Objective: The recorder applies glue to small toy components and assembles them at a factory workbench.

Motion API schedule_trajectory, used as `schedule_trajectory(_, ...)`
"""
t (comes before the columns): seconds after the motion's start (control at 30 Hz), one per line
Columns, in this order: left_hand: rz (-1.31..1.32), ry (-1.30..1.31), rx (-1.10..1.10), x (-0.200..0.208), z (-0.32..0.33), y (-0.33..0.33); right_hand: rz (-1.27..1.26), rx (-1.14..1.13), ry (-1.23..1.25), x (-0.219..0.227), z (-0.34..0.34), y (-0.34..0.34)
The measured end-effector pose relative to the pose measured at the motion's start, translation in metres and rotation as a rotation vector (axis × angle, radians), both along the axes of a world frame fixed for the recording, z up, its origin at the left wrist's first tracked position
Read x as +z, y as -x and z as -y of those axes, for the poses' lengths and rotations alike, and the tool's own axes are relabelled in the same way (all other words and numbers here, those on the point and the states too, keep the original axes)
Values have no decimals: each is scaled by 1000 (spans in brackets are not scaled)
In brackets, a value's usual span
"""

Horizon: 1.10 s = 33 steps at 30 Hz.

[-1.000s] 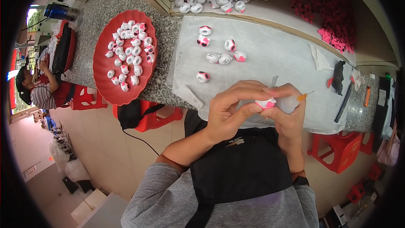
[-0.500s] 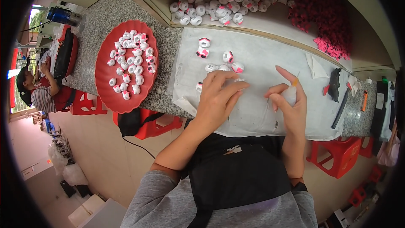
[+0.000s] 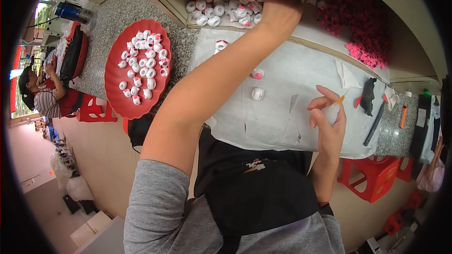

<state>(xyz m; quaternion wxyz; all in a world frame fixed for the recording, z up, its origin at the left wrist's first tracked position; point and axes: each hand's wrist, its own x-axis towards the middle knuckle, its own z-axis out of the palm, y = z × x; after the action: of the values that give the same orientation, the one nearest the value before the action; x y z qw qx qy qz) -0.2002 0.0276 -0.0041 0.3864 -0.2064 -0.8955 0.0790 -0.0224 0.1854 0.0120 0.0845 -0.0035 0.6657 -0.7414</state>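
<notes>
Numerous small white pieces (image 3: pixel 214 20) are present, each with a rounded body; many carry pink areas, and some show a grey oval face or dark patches. The largest quantity is heaped in the left part of the shelf compartment (image 3: pixel 412 56), at the rear of the speckled worktop (image 3: pixel 181 42). The right part of the same compartment contains a heap of small pink parts (image 3: pixel 365 56), dark in the shade and bright at the near end. A round red tray (image 3: pixel 114 76) with a scalloped rim, left of the white sheet (image 3: pixel 278 117), contains a loose group of white pieces, set at various angles, with bare tray surface around them. On the sheet, one white piece stands apart; others lie near the left forearm (image 3: pixel 212 84), which partly covers them. The left hand (image 3: pixel 282 9) is in the compartment at the white heap; whether its fingers grip a piece cannot be determined. The right hand (image 3: pixel 331 129), above the sheet, is closed around a translucent bottle (image 3: pixel 332 112) with an orange tip (image 3: pixel 341 99) fitted with a thin needle, pointing up and to the right.
</notes>
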Motion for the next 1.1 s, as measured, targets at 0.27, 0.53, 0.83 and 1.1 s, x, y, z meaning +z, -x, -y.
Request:
schedule_trajectory(0.27,210,-276,-192,7,8,-28,-118,-84,272,-3,-6,-1)
schedule_trajectory(0.53,928,-1617,-507,33,36,-139,-77,-88,157,18,9,-10)
schedule_trajectory(0.83,946,-2144,-720,15,27,-198,-399,-327,154,40,24,-18)
schedule_trajectory(1.1,960,-2202,-715,22,26,-206,-708,-242,-28,37,33,-29)
